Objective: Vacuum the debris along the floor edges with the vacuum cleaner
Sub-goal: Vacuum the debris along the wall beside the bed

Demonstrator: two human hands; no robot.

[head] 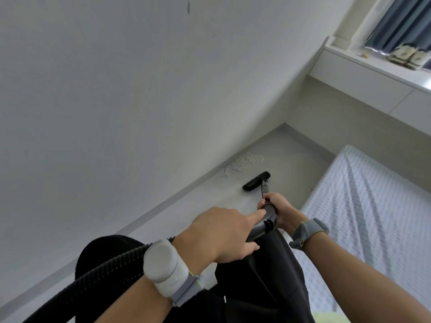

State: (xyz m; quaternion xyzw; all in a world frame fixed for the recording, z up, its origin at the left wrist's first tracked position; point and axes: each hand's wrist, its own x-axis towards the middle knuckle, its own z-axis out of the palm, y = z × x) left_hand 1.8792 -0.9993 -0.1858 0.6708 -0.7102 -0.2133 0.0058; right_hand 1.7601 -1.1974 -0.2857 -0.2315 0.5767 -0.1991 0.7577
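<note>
**Just short of the pile: the vacuum head at the wall edge**

Seen from the head camera, a pale wall (116,101) fills the left and far side of the scene. The bed (361,206) lies to the right. Between them runs a narrow strip of grey floor (186,210), closed along its left side by a skirting board (163,203). A ribbed black hose (105,264) enters from the near left and passes under the left wrist to the bent handle (263,226).

The left hand (224,234) wraps that handle, its index finger laid straight along the top and the other fingers curled beneath. The right hand (277,206), farther along and so nearer the working end, has its fingers closed round the tube (265,190).

The vacuum head (256,181) rests on the floor just beyond the right hand, apart from the skirting board. Its long axis runs roughly parallel to that board.

The debris (245,162), a pale crumbly scatter, lies against the foot of the wall. It is beyond the head and slightly to its left, near it but not touching. The scatter also stretches along the board, so the head's long side faces it.

Judged from this layout, the coming stroke calls for a push away from the body and a little leftward. The right hand would steer and the left would follow. The likely risk is the head bumping the board and leaving crumbs in the corner line.
</note>
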